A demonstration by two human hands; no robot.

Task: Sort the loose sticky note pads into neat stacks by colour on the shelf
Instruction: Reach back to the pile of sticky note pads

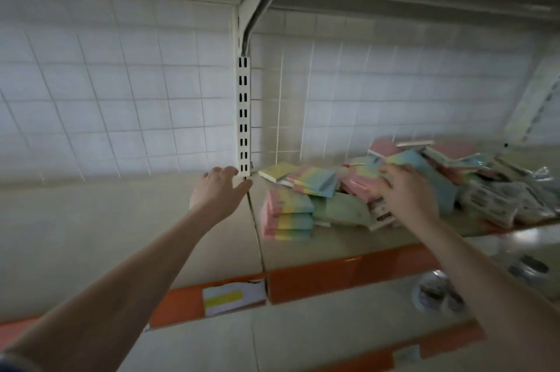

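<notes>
Right hand in the jumble, left hand waiting over bare shelf

The right hand reaches into the loose heap of sticky note pads and lies over it, fingers spread and touching a pastel rainbow pad at its fingertips; whether it grips that pad I cannot tell. The left hand hovers released, fingers loose, holding nothing, near the slotted upright. A neat stack of rainbow pads stands on the shelf between the two hands, just left of the right hand, its long edges running left-right. The right hand is nearer the heap, so the pick is likely its job.
</notes>
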